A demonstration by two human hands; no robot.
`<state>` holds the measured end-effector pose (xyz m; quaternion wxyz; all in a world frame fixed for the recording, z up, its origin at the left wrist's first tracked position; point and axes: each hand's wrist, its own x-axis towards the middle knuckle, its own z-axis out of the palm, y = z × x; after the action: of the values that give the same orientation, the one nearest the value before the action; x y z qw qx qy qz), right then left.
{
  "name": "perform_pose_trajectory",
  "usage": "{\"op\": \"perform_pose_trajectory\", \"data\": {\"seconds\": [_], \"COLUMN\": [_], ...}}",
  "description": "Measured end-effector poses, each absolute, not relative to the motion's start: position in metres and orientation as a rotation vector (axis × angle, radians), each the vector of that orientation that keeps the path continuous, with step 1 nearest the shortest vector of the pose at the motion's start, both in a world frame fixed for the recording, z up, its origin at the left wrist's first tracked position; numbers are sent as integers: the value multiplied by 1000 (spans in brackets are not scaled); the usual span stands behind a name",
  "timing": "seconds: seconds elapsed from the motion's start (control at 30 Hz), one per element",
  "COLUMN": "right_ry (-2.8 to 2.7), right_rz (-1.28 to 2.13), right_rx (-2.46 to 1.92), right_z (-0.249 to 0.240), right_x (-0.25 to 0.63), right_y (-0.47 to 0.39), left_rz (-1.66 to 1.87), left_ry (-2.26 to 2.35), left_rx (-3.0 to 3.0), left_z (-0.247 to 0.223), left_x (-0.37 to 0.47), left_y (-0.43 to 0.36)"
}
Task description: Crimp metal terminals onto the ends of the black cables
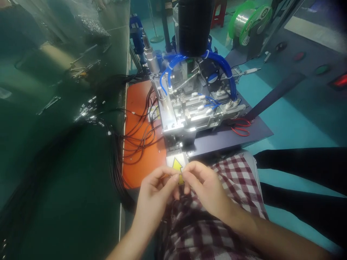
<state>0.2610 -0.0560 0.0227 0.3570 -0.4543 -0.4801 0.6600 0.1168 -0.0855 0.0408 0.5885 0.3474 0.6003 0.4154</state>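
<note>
My left hand (157, 187) and my right hand (203, 182) meet in front of my lap, thumbs and forefingers pinched close together. Whatever lies between the fingertips is too small to make out. Just beyond them is a white plate with a yellow arrow (176, 163) at the front of a metal machine (195, 112). Several thin black cables (141, 141) with small metal ends spread over the orange board (135, 101) to the left of the machine.
On the left, a dark green table (81, 202) carries a bundle of black cables (114, 159) with shiny ends (89, 110). Blue hoses (227, 68) arch over the machine. A green wire spool (251, 23) stands behind, and a panel with buttons (321, 70) is at right.
</note>
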Motion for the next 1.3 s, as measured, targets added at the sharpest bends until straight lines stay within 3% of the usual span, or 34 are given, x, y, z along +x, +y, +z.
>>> {"op": "perform_pose_trajectory", "data": {"seconds": [0.13, 1.17, 1.3], "right_ry": [-1085, -1222, -1466], "right_rz": [1859, 1682, 1436], "right_rx": [-1168, -1175, -1201], "right_z": [27, 28, 26], "right_x": [258, 247, 246], "right_y": [-51, -53, -55], "left_rz": [1021, 1091, 1119], "left_ry": [1384, 1294, 1228], "left_rx": [764, 615, 516], "left_z": [39, 37, 38], "left_x": [114, 109, 109], "left_y": [-86, -82, -81]}}
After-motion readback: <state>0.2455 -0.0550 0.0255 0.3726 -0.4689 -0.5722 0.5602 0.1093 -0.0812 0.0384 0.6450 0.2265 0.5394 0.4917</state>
